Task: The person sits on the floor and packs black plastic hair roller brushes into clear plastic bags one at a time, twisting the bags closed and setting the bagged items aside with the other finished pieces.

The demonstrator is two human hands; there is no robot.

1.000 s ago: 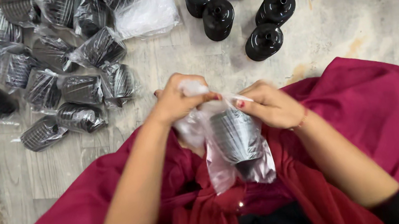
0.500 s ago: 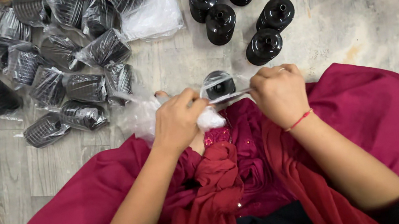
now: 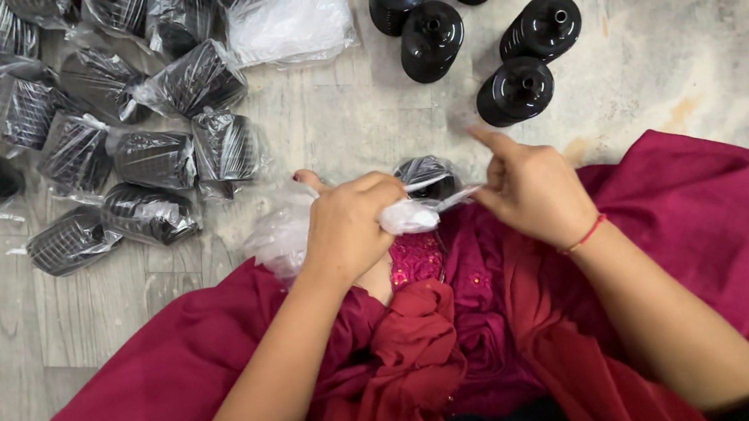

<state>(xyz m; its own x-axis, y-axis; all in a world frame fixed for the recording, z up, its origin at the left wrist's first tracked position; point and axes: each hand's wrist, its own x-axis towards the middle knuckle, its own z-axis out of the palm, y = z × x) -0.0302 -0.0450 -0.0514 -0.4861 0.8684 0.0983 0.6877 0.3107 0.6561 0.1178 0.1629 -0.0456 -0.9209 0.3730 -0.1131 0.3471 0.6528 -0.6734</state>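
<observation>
Grey floor: my left hand point(image 3: 352, 224) and right hand point(image 3: 528, 187) clamped on clear plastic bag point(image 3: 411, 217) around one black ribbed rubber boot point(image 3: 427, 176); bagged black boots point(image 3: 118, 132) heaped far-left, five bare black rubber boots point(image 3: 517, 90) far edge unbagged.

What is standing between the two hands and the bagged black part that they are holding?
Only the clear plastic bag itself. The left hand grips its gathered mouth and the right hand pinches the twisted end, so the black ribbed part inside is touched only through plastic. Nothing else intervenes.
</observation>
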